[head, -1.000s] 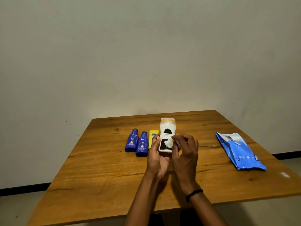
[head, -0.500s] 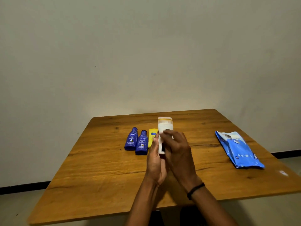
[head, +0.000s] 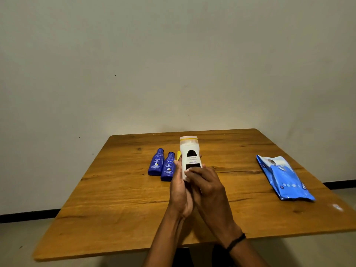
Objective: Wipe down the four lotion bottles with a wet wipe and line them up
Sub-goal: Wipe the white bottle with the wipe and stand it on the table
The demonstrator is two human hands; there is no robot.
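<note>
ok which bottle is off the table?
The white bottle, gripped by the left hand; both blue bottles and the yellow one rest on the table.

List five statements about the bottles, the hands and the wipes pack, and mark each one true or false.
1. The left hand grips the white bottle. True.
2. The wipes pack lies left of the bottles. False: it lies on the right side of the table, apart from them.
3. Fingers of the right hand lie over the white bottle's lower front. True.
4. A hand holds the two blue bottles. False: they sit side by side on the table, untouched.
5. The yellow bottle is in full view. False: the white bottle and left hand hide most of it.
</note>
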